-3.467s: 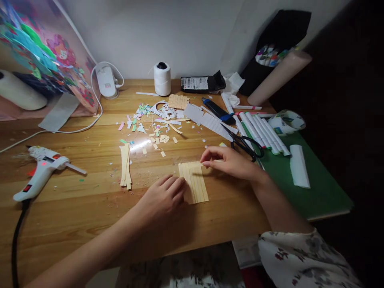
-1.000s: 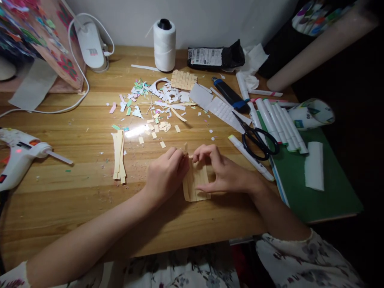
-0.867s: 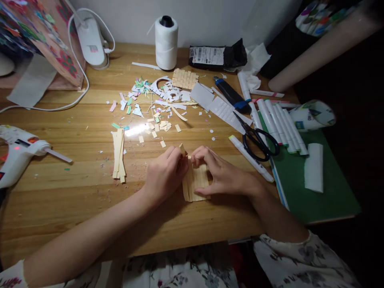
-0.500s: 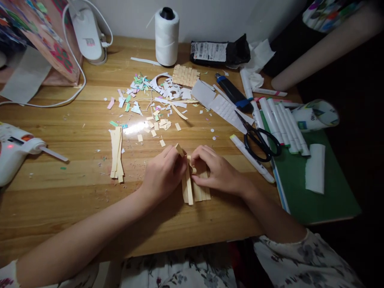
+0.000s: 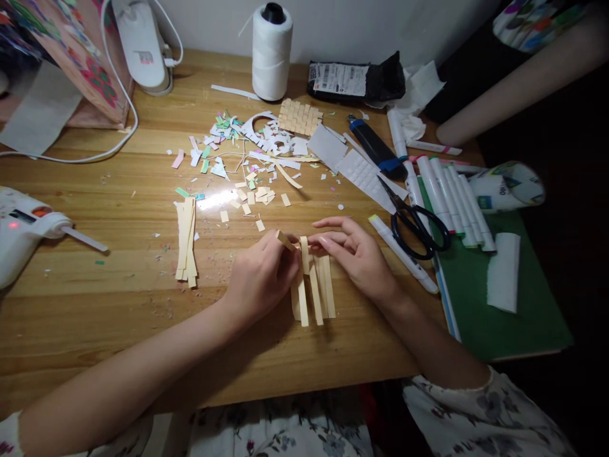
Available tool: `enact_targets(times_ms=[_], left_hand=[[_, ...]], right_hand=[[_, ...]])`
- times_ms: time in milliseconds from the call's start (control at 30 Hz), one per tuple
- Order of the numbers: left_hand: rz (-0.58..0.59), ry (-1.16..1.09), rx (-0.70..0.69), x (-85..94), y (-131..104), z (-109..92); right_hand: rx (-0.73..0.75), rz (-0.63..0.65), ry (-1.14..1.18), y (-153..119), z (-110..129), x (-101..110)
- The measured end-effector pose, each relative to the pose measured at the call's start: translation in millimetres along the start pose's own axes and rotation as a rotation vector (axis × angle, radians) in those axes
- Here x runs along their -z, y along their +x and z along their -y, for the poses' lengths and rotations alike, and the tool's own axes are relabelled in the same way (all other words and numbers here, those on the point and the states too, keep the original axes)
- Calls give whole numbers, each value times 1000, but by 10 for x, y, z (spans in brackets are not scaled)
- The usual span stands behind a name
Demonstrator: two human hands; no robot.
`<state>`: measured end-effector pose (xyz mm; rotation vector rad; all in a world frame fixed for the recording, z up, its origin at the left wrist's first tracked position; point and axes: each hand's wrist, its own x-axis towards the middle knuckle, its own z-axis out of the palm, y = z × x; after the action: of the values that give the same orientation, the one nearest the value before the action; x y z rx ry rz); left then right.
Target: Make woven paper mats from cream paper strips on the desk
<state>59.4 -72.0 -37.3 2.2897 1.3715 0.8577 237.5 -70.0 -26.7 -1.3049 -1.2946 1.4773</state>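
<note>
My left hand is closed on a bundle of narrow cream paper strips just above the table. One strip end sticks up between its thumb and fingers, and the others hang toward me. Some lie side by side, while two stand apart in front. At the top of the bundle a folded strip curls over. My right hand has thumb and fingertips at this fold, with the index finger stretched out; the exact contact is partly hidden. More loose cream strips lie left of my hands.
Paper scraps and a woven cream square lie beyond my hands. Black-handled scissors, a marker and a green book are at right. A glue gun sits at left, a thread spool behind.
My right hand has shifted up and its fingers have straightened from a tight pinch. The strip it was curling now stands folded over the bundle, with another strip fanned out. The left hand keeps its grip.
</note>
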Motion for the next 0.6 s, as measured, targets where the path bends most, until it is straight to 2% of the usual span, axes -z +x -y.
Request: enact_targets(times_ms=[200,367,467,600], left_hand=[[37,-58,56,7,-7,-15],[119,-65,8,38,-19,-27],[119,-40,37,20,-9,-13],[116,-19,49,-19,7,10]], right_hand=[[37,110,-22,-25,23,25],[26,101,21,-29,31,40],[-4,73,-2,-36,73,72],[16,110,-105,-49,111,129]])
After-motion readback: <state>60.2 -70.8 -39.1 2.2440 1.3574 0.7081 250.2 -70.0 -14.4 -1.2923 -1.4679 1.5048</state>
